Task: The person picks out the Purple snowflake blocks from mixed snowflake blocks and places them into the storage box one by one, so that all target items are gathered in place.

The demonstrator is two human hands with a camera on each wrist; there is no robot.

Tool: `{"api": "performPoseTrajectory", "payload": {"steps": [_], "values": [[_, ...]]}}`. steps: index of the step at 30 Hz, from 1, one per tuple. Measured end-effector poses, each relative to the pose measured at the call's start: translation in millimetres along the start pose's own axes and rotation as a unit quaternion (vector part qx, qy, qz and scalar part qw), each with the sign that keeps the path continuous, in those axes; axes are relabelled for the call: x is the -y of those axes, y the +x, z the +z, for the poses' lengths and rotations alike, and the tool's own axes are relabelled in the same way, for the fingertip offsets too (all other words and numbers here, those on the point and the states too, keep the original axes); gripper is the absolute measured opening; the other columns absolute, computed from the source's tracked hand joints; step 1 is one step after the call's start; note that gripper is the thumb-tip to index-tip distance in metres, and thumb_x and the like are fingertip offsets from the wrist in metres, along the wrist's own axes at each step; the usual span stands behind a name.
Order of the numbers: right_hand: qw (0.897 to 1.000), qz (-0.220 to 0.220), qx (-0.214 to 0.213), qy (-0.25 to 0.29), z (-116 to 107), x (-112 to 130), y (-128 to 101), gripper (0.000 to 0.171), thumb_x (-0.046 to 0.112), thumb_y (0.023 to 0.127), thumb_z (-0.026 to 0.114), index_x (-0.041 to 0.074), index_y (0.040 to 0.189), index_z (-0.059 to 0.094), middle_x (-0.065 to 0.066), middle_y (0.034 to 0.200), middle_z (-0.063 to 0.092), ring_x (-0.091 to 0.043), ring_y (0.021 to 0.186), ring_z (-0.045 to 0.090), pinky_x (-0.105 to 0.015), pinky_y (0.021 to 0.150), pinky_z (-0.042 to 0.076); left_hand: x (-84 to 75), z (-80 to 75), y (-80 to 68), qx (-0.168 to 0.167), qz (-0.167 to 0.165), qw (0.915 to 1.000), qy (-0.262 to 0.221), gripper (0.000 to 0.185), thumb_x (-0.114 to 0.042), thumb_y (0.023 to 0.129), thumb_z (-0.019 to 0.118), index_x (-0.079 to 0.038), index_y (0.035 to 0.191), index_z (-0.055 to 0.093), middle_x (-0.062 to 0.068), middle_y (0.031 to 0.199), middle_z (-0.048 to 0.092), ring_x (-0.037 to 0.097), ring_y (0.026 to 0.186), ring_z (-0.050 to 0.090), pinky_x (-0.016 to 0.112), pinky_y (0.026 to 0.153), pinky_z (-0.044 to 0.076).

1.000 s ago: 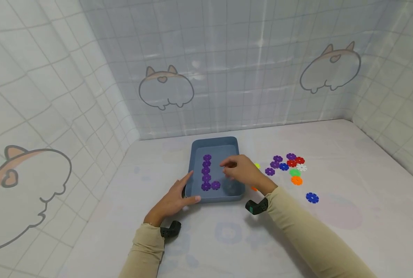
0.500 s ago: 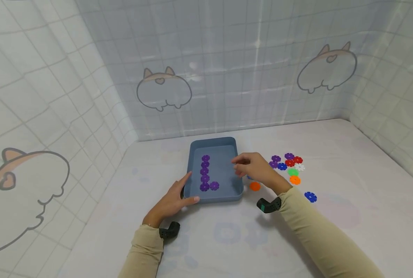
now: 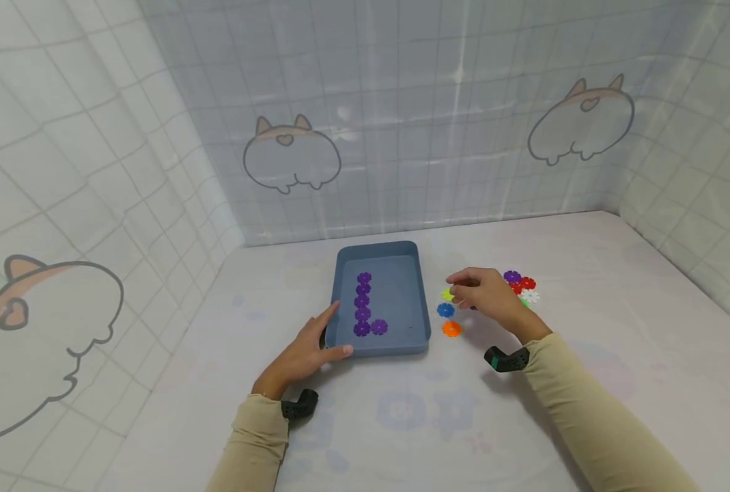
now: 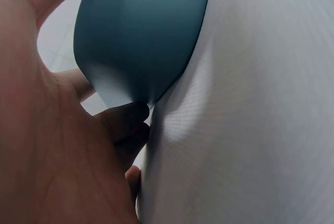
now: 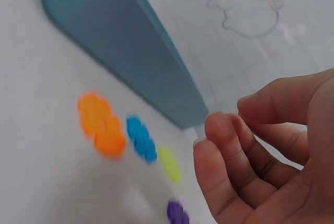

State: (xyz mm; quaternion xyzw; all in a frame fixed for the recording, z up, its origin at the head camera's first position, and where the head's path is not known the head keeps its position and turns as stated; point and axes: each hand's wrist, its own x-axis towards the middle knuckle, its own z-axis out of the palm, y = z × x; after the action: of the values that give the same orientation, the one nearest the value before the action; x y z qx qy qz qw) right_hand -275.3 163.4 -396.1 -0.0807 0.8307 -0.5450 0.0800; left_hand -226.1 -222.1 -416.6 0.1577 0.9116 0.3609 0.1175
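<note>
Six purple flower discs lie in an L inside the blue tray, which sits near the middle of the white table. The left hand rests against the tray's near left corner, fingers fairly straight along the left wall and thumb laid along the near wall; the left wrist view shows that rounded corner pressed into the palm.

The right hand hovers just to the right of the tray, over the loose discs on the table. Its fingers are loosely curled, fingertips close to the thumb, and the right wrist view shows nothing between them. Just beside its fingertips, on the tray side, lies a yellow-green disc. Nearer than that come a blue disc and then an orange disc, in a short row along the tray's right wall but apart from it.

Beyond the hand, on the far right, a small cluster of discs shows purple, red, white and a bit of green, partly hidden by the knuckles.
</note>
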Motion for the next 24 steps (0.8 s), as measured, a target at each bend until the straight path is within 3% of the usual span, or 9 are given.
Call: {"api": "performPoseTrajectory", "payload": {"steps": [8,15,24], "values": [[0.999,0.023,-0.017,-0.018,-19.4,-16.2,-5.8,0.037,0.019,0.100,0.061,0.000,0.131,0.062,-0.019,0.115,0.067,-0.028,0.097,0.067,-0.033,0.084,0.057,-0.1,0.1,-0.7,-0.001,0.001,1.0000,-0.001,0.097,-0.054,0.091,0.067,-0.024,0.164,0.010,0.009,0.167,0.012,0.043,0.150,0.000,0.065,0.116,0.007],[0.998,0.025,-0.016,-0.060,-30.0,-28.3,-8.5,0.039,0.022,0.100,0.061,0.003,0.134,0.061,-0.016,0.122,0.065,-0.026,0.091,0.065,-0.036,0.086,0.052,0.7,-0.5,-1.2,-0.001,0.001,1.0000,-0.002,0.097,-0.055,0.091,0.067,-0.025,0.163,0.010,0.009,0.167,0.012,0.043,0.150,-0.001,0.065,0.116,0.007],[0.994,0.003,-0.022,-0.105,-26.9,-39.0,-8.2,0.031,0.014,0.096,0.067,0.001,0.124,0.067,-0.013,0.111,0.067,-0.026,0.095,0.062,-0.032,0.078,0.055,3.9,1.0,-1.8,0.002,0.005,0.9999,-0.014,0.095,-0.054,0.092,0.067,-0.028,0.163,0.009,0.008,0.167,0.011,0.042,0.151,-0.004,0.065,0.116,0.006]]}}
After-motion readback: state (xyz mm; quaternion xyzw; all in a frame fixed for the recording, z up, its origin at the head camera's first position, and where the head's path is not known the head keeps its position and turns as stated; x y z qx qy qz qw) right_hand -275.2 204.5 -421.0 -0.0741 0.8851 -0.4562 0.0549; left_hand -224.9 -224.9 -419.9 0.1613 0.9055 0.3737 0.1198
